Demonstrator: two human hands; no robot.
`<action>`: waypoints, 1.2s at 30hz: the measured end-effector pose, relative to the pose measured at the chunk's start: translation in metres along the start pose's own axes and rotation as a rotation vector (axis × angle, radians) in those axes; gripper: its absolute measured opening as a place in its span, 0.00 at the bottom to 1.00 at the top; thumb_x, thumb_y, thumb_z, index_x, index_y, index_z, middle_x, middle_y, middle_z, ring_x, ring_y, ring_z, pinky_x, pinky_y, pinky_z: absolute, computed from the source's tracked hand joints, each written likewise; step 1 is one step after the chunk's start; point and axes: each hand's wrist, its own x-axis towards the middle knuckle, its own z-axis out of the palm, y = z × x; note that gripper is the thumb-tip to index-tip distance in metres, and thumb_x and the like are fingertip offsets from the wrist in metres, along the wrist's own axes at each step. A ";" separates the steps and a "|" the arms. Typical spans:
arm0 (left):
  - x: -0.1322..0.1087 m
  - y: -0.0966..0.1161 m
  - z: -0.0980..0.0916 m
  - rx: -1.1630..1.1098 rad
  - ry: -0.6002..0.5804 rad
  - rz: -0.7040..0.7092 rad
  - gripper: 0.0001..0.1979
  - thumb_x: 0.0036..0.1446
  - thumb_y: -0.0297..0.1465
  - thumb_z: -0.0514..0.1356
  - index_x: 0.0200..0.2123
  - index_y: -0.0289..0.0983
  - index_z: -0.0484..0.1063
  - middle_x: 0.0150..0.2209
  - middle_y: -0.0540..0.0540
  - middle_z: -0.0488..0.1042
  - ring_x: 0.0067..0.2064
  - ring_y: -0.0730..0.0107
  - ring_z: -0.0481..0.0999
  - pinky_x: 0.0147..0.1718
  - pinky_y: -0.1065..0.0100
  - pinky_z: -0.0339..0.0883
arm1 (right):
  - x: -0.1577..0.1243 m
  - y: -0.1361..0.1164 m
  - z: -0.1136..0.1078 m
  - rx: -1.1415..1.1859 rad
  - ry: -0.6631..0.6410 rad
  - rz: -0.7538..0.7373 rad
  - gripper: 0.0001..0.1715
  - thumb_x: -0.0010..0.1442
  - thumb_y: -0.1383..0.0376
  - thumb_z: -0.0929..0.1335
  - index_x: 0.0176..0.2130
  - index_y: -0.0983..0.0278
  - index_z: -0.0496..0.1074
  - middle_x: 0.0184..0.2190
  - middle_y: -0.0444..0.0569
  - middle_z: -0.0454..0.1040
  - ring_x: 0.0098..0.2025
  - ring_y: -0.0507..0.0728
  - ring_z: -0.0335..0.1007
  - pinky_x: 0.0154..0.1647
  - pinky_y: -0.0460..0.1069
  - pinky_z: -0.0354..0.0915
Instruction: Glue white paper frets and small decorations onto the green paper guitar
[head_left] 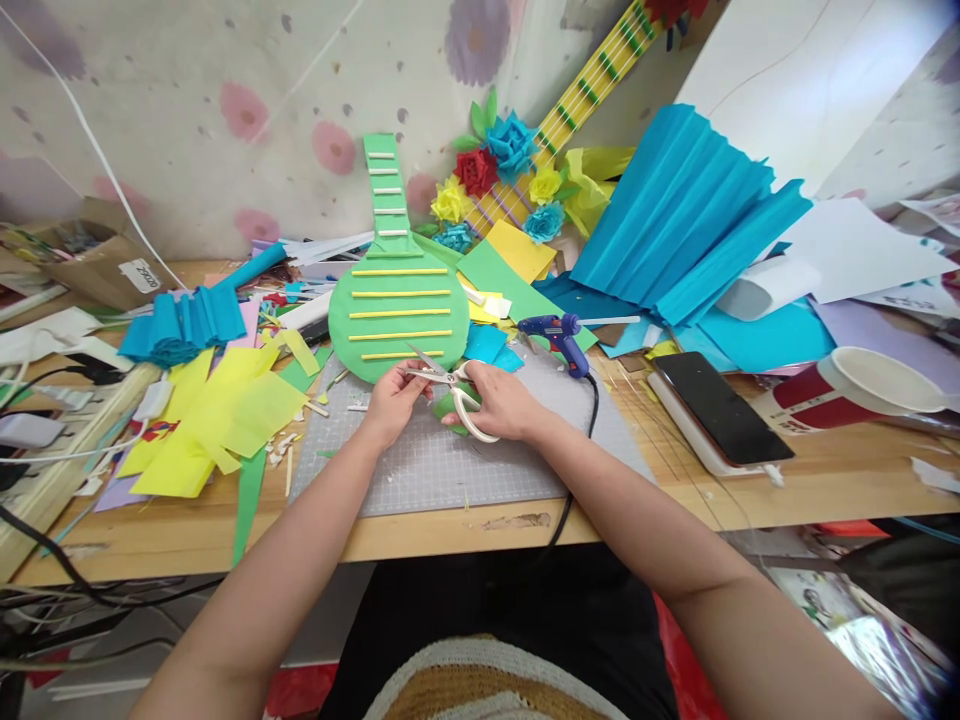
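My right hand (506, 402) is closed around the white handles of a pair of scissors (474, 417), whose blades stand apart and point left. Close to the blades, my left hand (391, 405) pinches with thumb and fingers; what it holds is too small to make out. A piece of green paper (448, 408) shows beneath the scissors, partly hidden by them and my right hand. Just beyond both hands is a green paper instrument shape (397, 330) with yellow strips on its round body and white strips up its neck. A grey cutting mat (390, 480) lies under my hands.
A blue glue gun (559, 335) with a black cable rests right of the mat. Further right are a phone (724, 405) and a paper cup (847, 390). Yellow crepe paper (202, 420) lies left; pleated blue paper (675, 200) and a flower-decorated yellow instrument (581, 95) stand behind.
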 end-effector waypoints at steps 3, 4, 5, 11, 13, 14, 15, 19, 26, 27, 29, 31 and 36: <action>0.001 -0.003 -0.001 -0.008 0.020 -0.006 0.18 0.38 0.42 0.67 0.28 0.36 0.67 0.23 0.52 0.70 0.23 0.76 0.66 0.28 0.69 0.62 | -0.001 -0.002 0.001 -0.034 -0.001 0.021 0.26 0.52 0.45 0.65 0.37 0.64 0.59 0.37 0.54 0.70 0.38 0.59 0.66 0.32 0.48 0.54; 0.001 -0.004 -0.002 -0.008 0.022 -0.004 0.18 0.38 0.42 0.67 0.28 0.36 0.67 0.23 0.52 0.70 0.23 0.76 0.66 0.28 0.68 0.62 | -0.001 -0.003 0.001 -0.046 -0.004 0.033 0.26 0.53 0.45 0.64 0.37 0.64 0.59 0.37 0.54 0.71 0.38 0.59 0.67 0.31 0.48 0.54; 0.001 -0.006 -0.002 -0.009 0.021 0.000 0.18 0.38 0.42 0.67 0.28 0.36 0.67 0.23 0.52 0.70 0.23 0.75 0.66 0.28 0.68 0.62 | -0.001 -0.004 0.001 -0.056 -0.011 0.049 0.26 0.54 0.45 0.63 0.37 0.64 0.59 0.36 0.54 0.71 0.37 0.59 0.67 0.31 0.48 0.53; 0.000 -0.006 -0.003 -0.021 -0.025 0.016 0.15 0.43 0.41 0.65 0.28 0.36 0.70 0.26 0.50 0.72 0.26 0.75 0.67 0.28 0.69 0.63 | 0.000 -0.006 0.003 -0.136 -0.038 0.140 0.22 0.58 0.47 0.59 0.38 0.64 0.60 0.32 0.52 0.73 0.32 0.58 0.68 0.25 0.47 0.46; 0.000 -0.004 -0.002 -0.031 -0.021 0.005 0.15 0.42 0.41 0.66 0.28 0.36 0.71 0.26 0.50 0.71 0.26 0.75 0.67 0.28 0.70 0.63 | 0.000 -0.004 0.002 -0.125 -0.026 0.144 0.22 0.58 0.48 0.60 0.37 0.64 0.61 0.31 0.51 0.73 0.31 0.57 0.68 0.25 0.47 0.46; 0.000 -0.003 -0.001 -0.037 -0.024 0.001 0.15 0.42 0.41 0.66 0.28 0.36 0.71 0.25 0.50 0.71 0.26 0.75 0.67 0.28 0.70 0.63 | 0.000 -0.002 0.002 -0.100 -0.025 0.139 0.21 0.58 0.48 0.60 0.37 0.63 0.61 0.30 0.50 0.73 0.30 0.56 0.67 0.25 0.47 0.46; 0.000 -0.002 -0.001 -0.046 -0.031 -0.001 0.15 0.42 0.41 0.66 0.28 0.36 0.71 0.25 0.50 0.71 0.26 0.76 0.67 0.28 0.70 0.63 | 0.001 0.001 0.002 -0.065 -0.028 0.125 0.21 0.58 0.48 0.60 0.37 0.63 0.60 0.30 0.49 0.72 0.30 0.55 0.66 0.26 0.46 0.47; 0.000 -0.001 -0.001 -0.092 -0.061 -0.031 0.17 0.40 0.42 0.67 0.27 0.36 0.70 0.23 0.51 0.71 0.24 0.77 0.67 0.26 0.71 0.62 | 0.002 0.009 -0.002 0.049 -0.042 0.002 0.22 0.56 0.47 0.62 0.37 0.63 0.59 0.34 0.49 0.70 0.32 0.54 0.63 0.30 0.46 0.53; 0.001 -0.003 -0.003 -0.077 -0.092 -0.079 0.18 0.40 0.42 0.67 0.26 0.34 0.68 0.21 0.51 0.69 0.22 0.78 0.66 0.24 0.71 0.61 | -0.001 0.010 -0.005 0.017 -0.026 -0.042 0.23 0.55 0.46 0.63 0.35 0.64 0.59 0.33 0.50 0.69 0.32 0.55 0.62 0.30 0.47 0.53; 0.001 -0.003 -0.003 -0.075 -0.096 -0.078 0.18 0.40 0.42 0.67 0.26 0.34 0.68 0.21 0.51 0.69 0.22 0.78 0.65 0.24 0.71 0.60 | -0.002 0.010 -0.005 0.010 -0.029 -0.033 0.23 0.55 0.46 0.63 0.35 0.64 0.59 0.32 0.49 0.69 0.32 0.55 0.63 0.30 0.46 0.52; 0.001 -0.002 -0.003 -0.072 -0.102 -0.073 0.19 0.40 0.43 0.67 0.26 0.34 0.68 0.21 0.52 0.69 0.22 0.78 0.65 0.24 0.71 0.60 | -0.003 0.009 -0.004 -0.005 -0.036 -0.011 0.23 0.55 0.46 0.62 0.35 0.63 0.59 0.31 0.48 0.69 0.30 0.54 0.63 0.28 0.46 0.50; 0.001 -0.002 -0.003 -0.064 -0.104 -0.069 0.19 0.40 0.44 0.67 0.26 0.34 0.68 0.21 0.52 0.68 0.22 0.78 0.65 0.24 0.71 0.60 | -0.003 0.009 -0.003 -0.021 -0.042 0.006 0.23 0.56 0.46 0.61 0.35 0.63 0.60 0.30 0.48 0.69 0.29 0.53 0.62 0.27 0.46 0.47; -0.001 -0.001 -0.001 -0.054 -0.099 -0.074 0.19 0.41 0.44 0.66 0.25 0.35 0.66 0.21 0.53 0.67 0.22 0.79 0.64 0.24 0.72 0.61 | -0.003 0.009 0.000 -0.056 -0.051 0.036 0.23 0.57 0.47 0.60 0.37 0.64 0.61 0.28 0.47 0.70 0.27 0.53 0.63 0.26 0.46 0.45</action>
